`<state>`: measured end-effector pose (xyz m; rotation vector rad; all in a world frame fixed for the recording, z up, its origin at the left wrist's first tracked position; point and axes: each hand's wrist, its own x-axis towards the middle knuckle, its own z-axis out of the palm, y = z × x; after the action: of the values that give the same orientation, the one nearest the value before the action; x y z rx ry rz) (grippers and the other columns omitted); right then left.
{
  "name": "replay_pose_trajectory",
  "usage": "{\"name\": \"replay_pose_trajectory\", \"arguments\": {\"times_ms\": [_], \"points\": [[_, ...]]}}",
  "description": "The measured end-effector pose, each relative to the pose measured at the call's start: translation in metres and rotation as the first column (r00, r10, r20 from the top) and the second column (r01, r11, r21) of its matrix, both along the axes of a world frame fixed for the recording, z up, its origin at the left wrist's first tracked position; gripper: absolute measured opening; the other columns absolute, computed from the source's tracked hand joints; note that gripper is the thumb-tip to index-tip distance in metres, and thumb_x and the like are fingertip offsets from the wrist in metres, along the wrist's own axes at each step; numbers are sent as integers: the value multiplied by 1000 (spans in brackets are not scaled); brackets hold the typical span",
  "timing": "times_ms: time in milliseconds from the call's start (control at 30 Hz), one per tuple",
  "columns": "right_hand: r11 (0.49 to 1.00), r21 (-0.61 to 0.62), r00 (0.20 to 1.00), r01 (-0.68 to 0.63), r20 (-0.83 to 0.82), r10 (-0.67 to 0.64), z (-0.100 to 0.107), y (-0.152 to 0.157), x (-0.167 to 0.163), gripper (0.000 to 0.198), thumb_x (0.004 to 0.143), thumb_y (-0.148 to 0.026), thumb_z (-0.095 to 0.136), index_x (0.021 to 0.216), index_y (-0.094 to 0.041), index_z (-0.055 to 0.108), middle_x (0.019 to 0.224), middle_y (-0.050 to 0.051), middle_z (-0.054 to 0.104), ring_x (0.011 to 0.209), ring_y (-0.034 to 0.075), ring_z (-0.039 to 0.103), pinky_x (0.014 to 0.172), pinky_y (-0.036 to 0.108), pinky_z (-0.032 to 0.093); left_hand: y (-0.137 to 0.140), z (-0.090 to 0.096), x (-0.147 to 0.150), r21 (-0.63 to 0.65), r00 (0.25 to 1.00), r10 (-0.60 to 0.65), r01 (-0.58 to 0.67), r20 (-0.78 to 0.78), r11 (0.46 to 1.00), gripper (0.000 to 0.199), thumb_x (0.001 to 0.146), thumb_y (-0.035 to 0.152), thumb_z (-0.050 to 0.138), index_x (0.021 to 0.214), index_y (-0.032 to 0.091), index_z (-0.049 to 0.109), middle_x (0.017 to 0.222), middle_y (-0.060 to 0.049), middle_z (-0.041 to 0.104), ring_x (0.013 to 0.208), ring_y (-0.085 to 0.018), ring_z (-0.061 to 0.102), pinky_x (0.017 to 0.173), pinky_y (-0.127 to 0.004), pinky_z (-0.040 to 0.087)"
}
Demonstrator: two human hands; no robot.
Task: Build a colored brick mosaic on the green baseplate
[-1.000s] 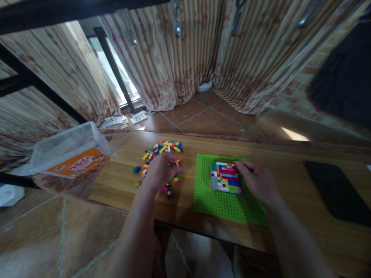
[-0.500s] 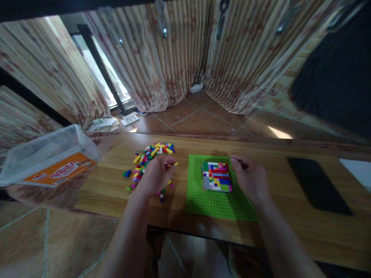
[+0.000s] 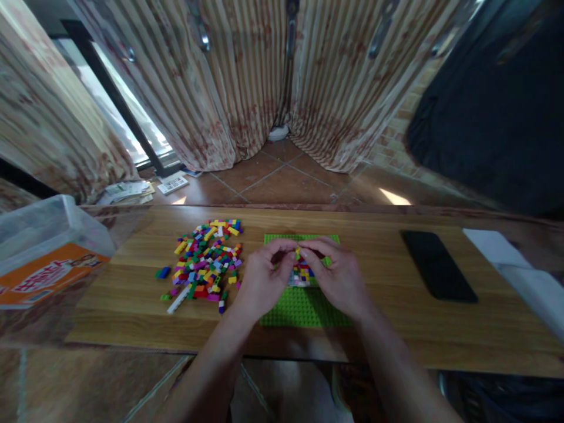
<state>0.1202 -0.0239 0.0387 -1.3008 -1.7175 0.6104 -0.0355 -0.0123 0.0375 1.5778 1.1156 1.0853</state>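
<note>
My left hand point(image 3: 265, 282) and my right hand point(image 3: 337, 279) meet fingertip to fingertip over the green baseplate point(image 3: 304, 308). Between their closed fingers shows a small yellow brick point(image 3: 298, 254), pinched from both sides. Just below it, a block of multicoloured bricks point(image 3: 303, 276) sits on the baseplate, its far part hidden by my fingers. To the left of my left hand, a heap of loose toy bricks point(image 3: 202, 267) in many colours spreads over the wooden table.
A clear plastic box point(image 3: 88, 235) with an orange label stands at the far left. On the table's right side lie a black phone point(image 3: 438, 267) and white paper point(image 3: 497, 247). Beside the heap are a long white piece point(image 3: 178, 299) and a blue brick point(image 3: 164, 272).
My left hand has come right from beside the heap with the yellow brick, over the baseplate. My right hand has moved in to meet it. The view has shifted right.
</note>
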Motion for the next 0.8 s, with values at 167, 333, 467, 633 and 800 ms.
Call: {"name": "replay_pose_trajectory", "arguments": {"times_ms": [167,333,467,633,800], "points": [[1000,-7,1000,27,-9,-27,-1,-1,2,20,93,-29,55,90,-22,73,89,4,71,83,17,66,76,29,50,-1,-1,9,21,999,45,-45,-26,999,18,84,18,56,100,18,66,95,-4,73,86,-14,69,82,-25,55],[998,28,998,48,-32,-48,0,-3,-1,18,91,-26,56,85,-23,74,84,3,71,80,16,65,74,28,50,-1,-5,15,-50,994,93,-90,58,995,16,81,19,58,95,17,66,85,-3,72,74,-13,67,69,-23,55],[995,64,997,78,-15,-77,-2,-1,4,18,90,-29,58,86,-24,75,86,3,72,81,17,66,75,28,51,0,-6,15,-114,993,95,-86,74,990,18,80,22,59,95,17,68,79,-2,72,66,-12,66,63,-23,54],[964,7,960,266,-98,-264,-7,6,32,17,83,-36,64,82,-24,77,88,4,75,82,20,68,76,32,53,6,-10,5,-46,979,202,-203,-21,978,22,81,20,57,98,17,70,88,-4,74,77,-15,68,70,-25,55],[958,-143,961,249,-86,-263,-12,8,52,17,77,-38,69,77,-23,77,82,4,76,75,20,68,70,32,53,13,-16,-3,2,964,254,-255,-82,967,24,84,23,55,101,18,71,90,-4,74,75,-15,67,72,-27,55]]}}
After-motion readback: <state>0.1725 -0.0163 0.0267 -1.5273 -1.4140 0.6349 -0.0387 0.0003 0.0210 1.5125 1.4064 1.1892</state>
